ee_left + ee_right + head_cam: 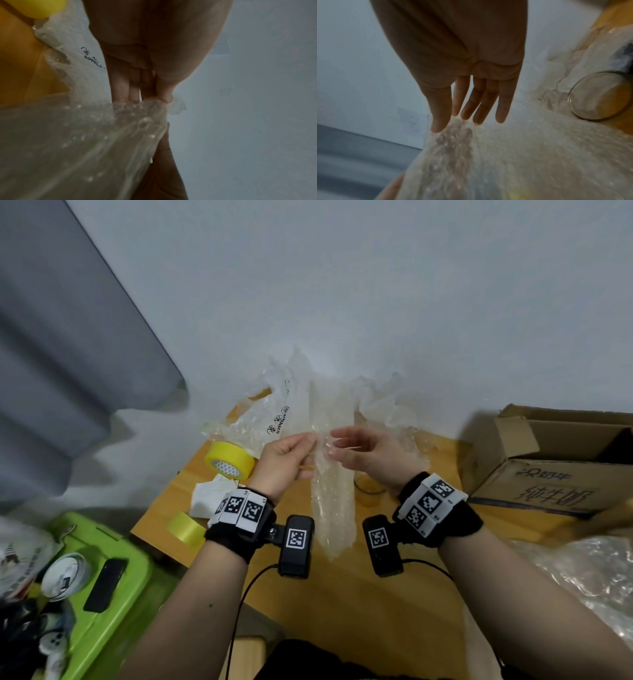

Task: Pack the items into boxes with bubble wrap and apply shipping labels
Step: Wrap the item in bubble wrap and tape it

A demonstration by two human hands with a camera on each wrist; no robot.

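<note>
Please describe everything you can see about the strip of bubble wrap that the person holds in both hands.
The bubble wrap is a long, narrow strip of clear, slightly yellowish plastic covered with small bubbles. It is held up above the wooden table, running from the pile of clear packing plastic by the wall toward the person. The left hand pinches one edge between thumb and fingers; the right hand pinches the opposite edge at the same height. Below the hands it hangs loose and crumpled.

Black phone (104, 584) (face down) on green bin (113, 559).
</note>
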